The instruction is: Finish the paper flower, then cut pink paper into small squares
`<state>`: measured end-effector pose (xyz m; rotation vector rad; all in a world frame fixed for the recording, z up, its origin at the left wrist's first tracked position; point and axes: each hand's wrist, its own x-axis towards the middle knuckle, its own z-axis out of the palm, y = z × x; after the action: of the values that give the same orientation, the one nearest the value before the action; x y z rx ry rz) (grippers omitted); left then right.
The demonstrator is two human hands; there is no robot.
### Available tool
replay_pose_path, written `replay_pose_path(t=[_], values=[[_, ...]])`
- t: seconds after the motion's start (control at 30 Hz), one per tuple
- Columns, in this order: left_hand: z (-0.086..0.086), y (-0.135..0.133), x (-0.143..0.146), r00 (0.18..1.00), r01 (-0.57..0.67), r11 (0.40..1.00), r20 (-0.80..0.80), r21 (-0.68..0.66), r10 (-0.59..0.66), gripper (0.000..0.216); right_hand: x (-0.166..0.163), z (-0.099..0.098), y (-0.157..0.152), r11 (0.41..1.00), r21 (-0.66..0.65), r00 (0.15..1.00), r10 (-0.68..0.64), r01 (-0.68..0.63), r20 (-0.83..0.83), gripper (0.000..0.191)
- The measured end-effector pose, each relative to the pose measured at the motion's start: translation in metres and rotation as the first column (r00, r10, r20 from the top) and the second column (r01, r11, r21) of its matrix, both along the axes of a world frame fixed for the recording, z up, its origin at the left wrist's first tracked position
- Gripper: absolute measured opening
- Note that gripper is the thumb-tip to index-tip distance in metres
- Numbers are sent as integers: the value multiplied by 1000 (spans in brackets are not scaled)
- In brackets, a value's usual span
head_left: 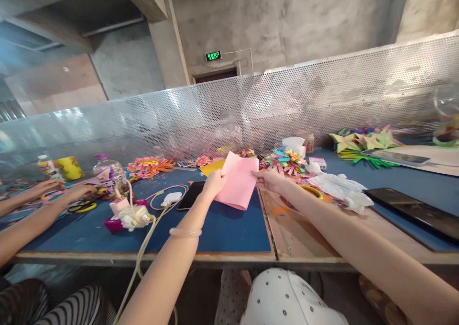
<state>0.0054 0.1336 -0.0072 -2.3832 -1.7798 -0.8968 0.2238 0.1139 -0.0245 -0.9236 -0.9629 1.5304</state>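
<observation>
A pink sheet of paper [238,181], which looks folded over, is held up above the blue table mat [229,234]. My left hand [214,183] pinches its left edge, fingers closed. At its right edge, my right hand [268,179] grips the paper between thumb and fingers. Behind the paper lies a yellow sheet [212,167], partly covered. A dark phone or tablet [191,196] rests under my left wrist. Yellow-handled scissors [311,191] lie beyond my right forearm, partly hidden by it.
Left of me, a co-worker's hands [81,191] are over paper strips. A power strip with plugs [131,215] and cables crosses the table edge. Paper flowers [148,166], white tissues [340,186] and a large black tablet [416,207] lie around. A perforated metal screen [308,95] stands behind.
</observation>
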Motion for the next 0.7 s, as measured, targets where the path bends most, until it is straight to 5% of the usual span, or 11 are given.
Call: replay_pose_path(t=[0.17,0.37,0.7], values=[[-1,4,-1,997,46,998,71,-32,-43,24,-2,3,1,997,-17,998,-70,70,-10,12],[-3,4,-4,989,129,992,73,-4,-128,28,1,-5,4,997,-80,1000,18,-17,20,16],[4,1,-2,990,137,991,44,-3,-137,25,4,-7,6,998,61,1000,12,-13,14,19]])
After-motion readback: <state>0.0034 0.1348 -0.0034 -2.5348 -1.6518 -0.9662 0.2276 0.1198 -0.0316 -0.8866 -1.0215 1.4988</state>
